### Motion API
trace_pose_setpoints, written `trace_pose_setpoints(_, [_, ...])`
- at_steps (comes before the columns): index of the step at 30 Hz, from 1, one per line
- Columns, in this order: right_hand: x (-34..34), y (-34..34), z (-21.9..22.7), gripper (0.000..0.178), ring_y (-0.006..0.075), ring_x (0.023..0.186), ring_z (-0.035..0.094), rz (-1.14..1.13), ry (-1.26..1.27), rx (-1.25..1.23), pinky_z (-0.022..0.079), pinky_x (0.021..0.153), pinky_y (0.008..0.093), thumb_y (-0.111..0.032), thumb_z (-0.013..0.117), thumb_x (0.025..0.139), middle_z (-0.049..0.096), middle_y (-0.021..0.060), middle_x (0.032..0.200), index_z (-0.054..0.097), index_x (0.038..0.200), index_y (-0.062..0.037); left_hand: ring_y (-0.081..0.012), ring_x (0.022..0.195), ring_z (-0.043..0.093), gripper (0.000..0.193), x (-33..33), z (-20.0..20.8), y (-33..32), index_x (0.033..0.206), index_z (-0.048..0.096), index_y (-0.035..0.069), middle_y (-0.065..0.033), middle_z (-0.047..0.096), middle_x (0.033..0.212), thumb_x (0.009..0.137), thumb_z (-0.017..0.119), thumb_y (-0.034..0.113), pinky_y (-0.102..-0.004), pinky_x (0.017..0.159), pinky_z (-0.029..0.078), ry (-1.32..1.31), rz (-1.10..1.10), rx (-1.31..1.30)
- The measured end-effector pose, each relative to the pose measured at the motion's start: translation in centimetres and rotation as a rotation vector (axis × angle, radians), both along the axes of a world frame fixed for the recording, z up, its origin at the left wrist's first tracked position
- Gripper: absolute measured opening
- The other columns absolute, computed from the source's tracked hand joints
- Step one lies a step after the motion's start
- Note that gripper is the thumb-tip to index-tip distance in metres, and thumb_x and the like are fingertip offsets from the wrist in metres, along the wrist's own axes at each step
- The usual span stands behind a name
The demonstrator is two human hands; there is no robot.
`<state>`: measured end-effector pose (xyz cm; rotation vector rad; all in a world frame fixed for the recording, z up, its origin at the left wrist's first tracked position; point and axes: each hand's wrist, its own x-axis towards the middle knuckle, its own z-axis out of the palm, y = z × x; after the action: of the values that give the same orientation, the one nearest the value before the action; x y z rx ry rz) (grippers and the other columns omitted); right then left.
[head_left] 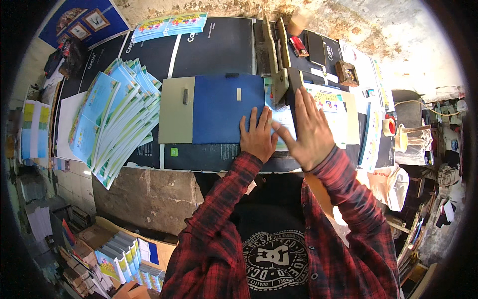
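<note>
A: Where are the hands?

B: The left hand [259,137] lies palm down at the right edge of the blue board [219,112], fingers a little apart. The right hand [313,134] is flat too, its fingers nearly together beside a dark bar [294,82], its thumb reaching toward the left hand. Neither pinches anything. Whether the right palm presses down, one cannot tell.

A: And the work?

B: The board is on the table, in front of the person. A pale sheet [282,118] shows between it and the bar.

A: How would this be done well?

B: It looks like lining up or smoothing. The left hand should hold the board steady with even pressure, while the right hand keeps the sheet flat and its edge straight. A careless thumb could skew it.

A: Any writing?

B: Plenty. The black table cover [214,50] bears white lettering and, near its front edge, a green square mark. The fanned booklets [114,119] and the stack [172,26] at the back carry colourful print. The person's black shirt [276,249] has white lettering ringed round an emblem.
</note>
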<state>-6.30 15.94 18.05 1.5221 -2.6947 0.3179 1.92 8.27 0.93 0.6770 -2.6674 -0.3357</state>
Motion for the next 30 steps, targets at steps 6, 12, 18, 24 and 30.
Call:
trace_pose_setpoints(6, [1.4,0.2,-2.2,0.093,0.0412,0.147,0.021,-0.041,-0.082,-0.007,0.021,0.116,0.0533,-0.047,0.063,0.088,0.024,0.0258,0.157,0.019,0.152,0.0026,-0.0308,0.139,0.035,0.061,0.2,-0.1,-0.1,0.143,0.045,0.007,-0.0049,0.040,0.152,0.095,0.049,0.043,-0.0552,0.110,0.025,0.003,0.017,0.007])
trace_pose_setpoints(12, [1.8,0.9,-8.4,0.087,0.0438,0.145,0.023,-0.025,-0.035,-0.242,0.025,0.116,0.0507,-0.031,0.064,0.083,0.020,0.0261,0.158,0.024,0.149,0.0080,-0.0333,0.137,0.037,0.059,0.4,0.7,-0.3,0.142,0.045,0.005,-0.0076,0.040,0.150,0.095,0.050,0.041,-0.0570,0.109,0.026,-0.006,-0.027,-0.013])
trace_pose_setpoints(18, [-4.8,0.2,3.2,0.061,0.0336,0.127,0.053,0.174,-0.584,-0.146,0.044,0.103,0.0371,-0.021,0.069,0.086,0.051,0.0270,0.137,0.047,0.135,0.0092,-0.0348,0.136,0.037,0.060,-0.1,0.2,-0.5,0.142,0.045,0.005,-0.0081,0.040,0.149,0.095,0.051,0.041,-0.0585,0.108,0.027,-0.050,-0.014,-0.056])
trace_pose_setpoints(24, [-17.1,6.5,-5.2,0.056,0.0287,0.094,0.068,-0.207,-0.325,-0.323,0.053,0.081,0.0366,-0.039,0.073,0.085,0.068,0.0207,0.107,0.060,0.121,0.0017,-0.0403,0.135,0.035,0.053,-0.3,1.7,-0.1,0.140,0.048,0.012,-0.0128,0.039,0.148,0.090,0.055,0.029,-0.0645,0.105,0.028,-0.085,-0.047,-0.062])
trace_pose_setpoints(30, [-15.9,12.0,-13.6,0.096,0.0376,0.116,0.058,-0.417,-0.201,-0.266,0.048,0.095,0.0471,-0.042,0.084,0.071,0.057,0.0248,0.127,0.037,0.145,-0.0023,-0.0464,0.133,0.034,0.052,-1.1,1.4,0.7,0.141,0.047,0.020,-0.0150,0.039,0.144,0.092,0.054,0.033,-0.0798,0.097,0.024,-0.068,-0.016,-0.017])
